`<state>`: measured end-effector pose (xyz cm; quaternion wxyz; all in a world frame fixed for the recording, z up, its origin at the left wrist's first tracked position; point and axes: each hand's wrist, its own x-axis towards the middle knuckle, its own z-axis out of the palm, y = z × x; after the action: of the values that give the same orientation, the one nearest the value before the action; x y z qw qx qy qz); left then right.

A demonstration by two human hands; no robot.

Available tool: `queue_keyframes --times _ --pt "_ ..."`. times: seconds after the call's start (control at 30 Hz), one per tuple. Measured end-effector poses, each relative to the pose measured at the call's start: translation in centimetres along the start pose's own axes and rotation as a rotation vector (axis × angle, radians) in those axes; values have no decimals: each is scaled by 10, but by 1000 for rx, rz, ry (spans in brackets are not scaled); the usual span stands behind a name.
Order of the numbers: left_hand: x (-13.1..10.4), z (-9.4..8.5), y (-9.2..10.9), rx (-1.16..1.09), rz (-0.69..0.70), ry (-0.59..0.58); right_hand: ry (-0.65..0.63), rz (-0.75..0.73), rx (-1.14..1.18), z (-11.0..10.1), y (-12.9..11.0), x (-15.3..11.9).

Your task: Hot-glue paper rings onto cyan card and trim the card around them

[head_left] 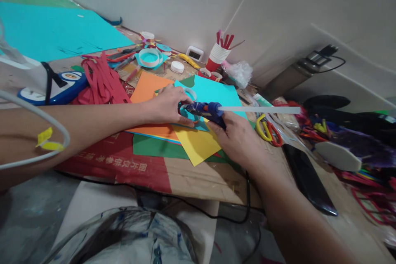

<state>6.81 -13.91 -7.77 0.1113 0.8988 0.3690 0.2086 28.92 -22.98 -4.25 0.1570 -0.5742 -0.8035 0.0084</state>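
My right hand (232, 134) is wrapped round the handle of a blue glue gun (204, 109), with a long white glue stick (262, 109) sticking out of its back toward the right. The gun's nozzle points left, at a small ring (189, 93) on light-blue paper. My left hand (173, 105) has its thumb and fingers curved about the blue paper and ring near the nozzle; the gun partly hides what they touch. Beneath lie orange (145, 90), yellow (198, 144), green (151, 146) and turquoise (216, 90) sheets.
Red paper strips (100, 80) lie left, near a blue-and-white device (66, 86). Behind are white rings (149, 57), a white lid (177, 67) and stacked cups (218, 55). Scissors (268, 130), a black case (309, 179) and a bottle (293, 74) are right. A black cable (247, 198) hangs at the front edge.
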Motion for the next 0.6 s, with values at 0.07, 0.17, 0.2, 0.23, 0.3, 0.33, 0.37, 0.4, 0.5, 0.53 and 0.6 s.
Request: queue_keyframes --times 0.07,0.17,0.2,0.23,0.3,0.33,0.37,0.4,0.5,0.53,0.6 --pt "0 0 0 2 -9 5 3 -13 12 2 -1 1" --pt "0 0 -1 0 -5 0 13 -29 24 3 0 1" --pt "0 1 -1 -4 -5 4 14 -30 22 2 0 1" --pt "0 1 -1 -10 -7 10 13 -28 18 2 1 1" --pt "-1 2 -1 -22 -18 16 12 -16 4 1 3 0" --pt "-1 2 -1 -26 -24 15 13 -9 -1 0 4 0" --pt "-1 2 0 -29 -30 12 15 -4 -3 -1 5 -1" --pt "-1 2 0 -29 -37 9 18 -2 -1 -1 5 -1" --pt "-1 1 1 -21 -48 -1 21 -20 19 0 5 -2" --pt "-1 1 1 -17 -47 -5 22 -27 28 0 4 -1" --pt "0 0 0 -9 -37 -9 23 -31 41 3 3 0"
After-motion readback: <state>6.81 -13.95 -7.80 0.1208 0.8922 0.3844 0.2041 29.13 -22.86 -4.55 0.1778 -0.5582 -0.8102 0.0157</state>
